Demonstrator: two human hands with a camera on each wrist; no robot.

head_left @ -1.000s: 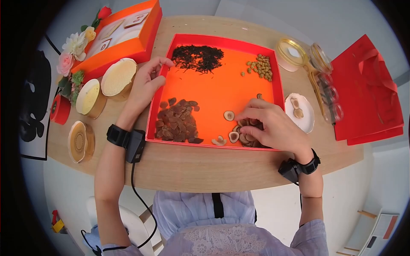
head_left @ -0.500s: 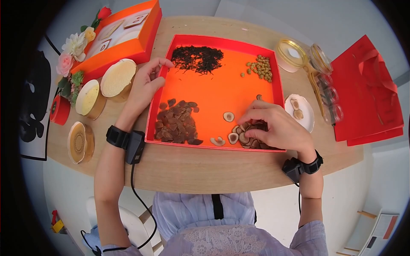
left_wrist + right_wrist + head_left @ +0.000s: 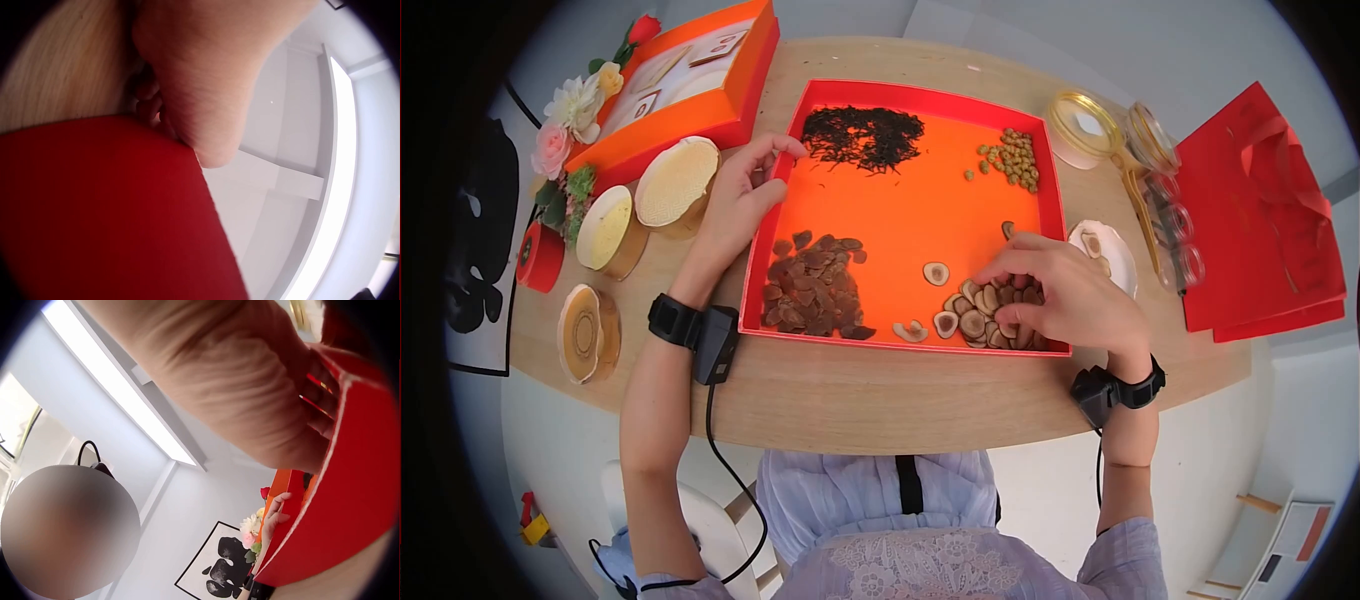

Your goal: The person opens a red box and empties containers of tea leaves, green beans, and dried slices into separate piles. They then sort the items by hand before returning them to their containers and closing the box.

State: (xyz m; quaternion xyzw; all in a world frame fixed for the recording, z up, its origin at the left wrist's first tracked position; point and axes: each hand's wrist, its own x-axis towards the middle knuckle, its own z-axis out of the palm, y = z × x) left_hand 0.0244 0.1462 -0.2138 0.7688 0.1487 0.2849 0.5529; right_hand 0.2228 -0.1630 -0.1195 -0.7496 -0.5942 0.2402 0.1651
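Note:
My left hand [image 3: 745,190] grips the left wall of a shallow red box [image 3: 920,90] with an orange floor, thumb at the rim. In the left wrist view its fingers [image 3: 150,94] curl along the outside of the red wall. Over the near right corner, my right hand [image 3: 1070,290] hovers low with bent, spread fingers above a pile of round, pale dried slices [image 3: 970,320]. One slice [image 3: 936,273] lies apart. Brown dried flakes [image 3: 815,290] fill the near left corner, dark thin shreds [image 3: 865,135] the far left, and small greenish-brown balls [image 3: 1010,158] the far right.
Left of the box stand several gold-sided cups [image 3: 680,180], flowers [image 3: 575,105] and an orange gift box [image 3: 745,80]. A white dish [image 3: 1122,265] with slices, wooden tongs [image 3: 1142,205], lidded jars [image 3: 1085,125] and a red paper bag [image 3: 1250,220] stand on the right.
My right hand has shifted rightward over the slices, uncovering more of the pile and overlapping the white dish's edge. The left hand stays at the box's wall.

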